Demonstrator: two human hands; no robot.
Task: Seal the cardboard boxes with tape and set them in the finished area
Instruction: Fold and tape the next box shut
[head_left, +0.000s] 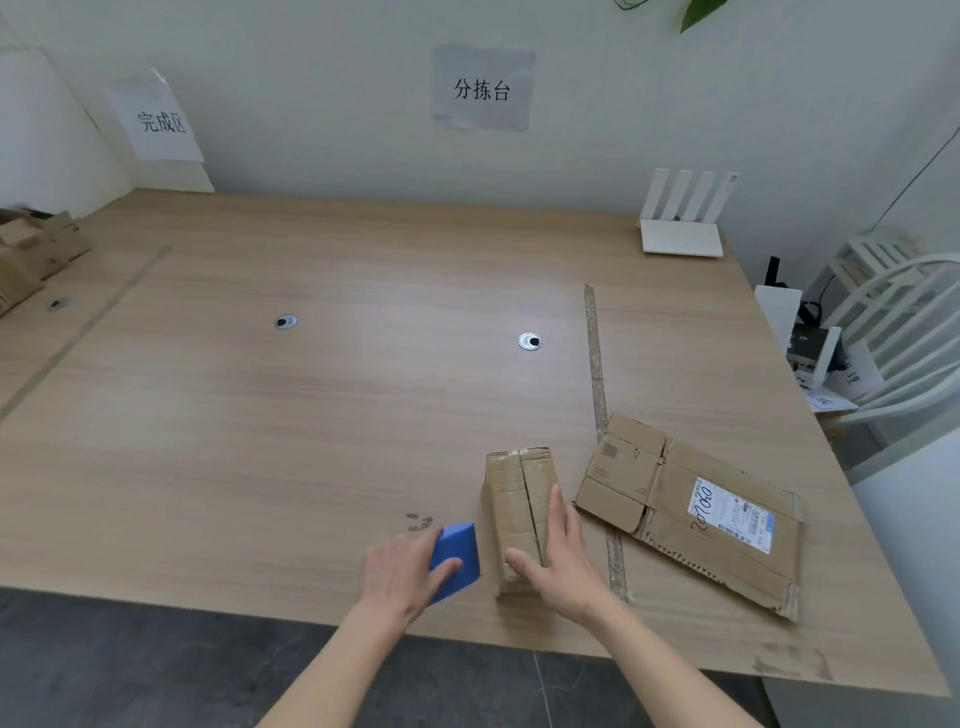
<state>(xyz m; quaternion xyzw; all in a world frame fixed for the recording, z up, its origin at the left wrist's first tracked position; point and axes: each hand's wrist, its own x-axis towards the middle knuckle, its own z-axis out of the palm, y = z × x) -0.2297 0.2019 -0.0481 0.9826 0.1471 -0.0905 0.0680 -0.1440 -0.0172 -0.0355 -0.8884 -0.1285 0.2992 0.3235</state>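
The wooden counter (311, 415) spreads wide under me, with two strips of worn tape (596, 364) marking off sections. On its right part lies a flattened cardboard box (675, 519), shipping label (730, 514) facing up, just beside the small cardboard box (511, 499) I am working on. That small box stands near the counter's front edge, its top flaps closed with the seam running away from me. My right hand (558, 566) holds it, thumb over the near end of the top and fingers (557, 506) laid along its right side. My left hand (402, 571) grips a blue tape dispenser (457, 558), thumb curled over its top, just to the left of the box and resting on the counter. At the far left edge sits a pile of more cardboard boxes (31, 254), below a wall sign (161, 122) reading 完成区. A second sign (483, 89) reads 分拣台. A white router (680, 218) stands at the back right corner. Two round cable grommets (530, 341) sit mid-counter.
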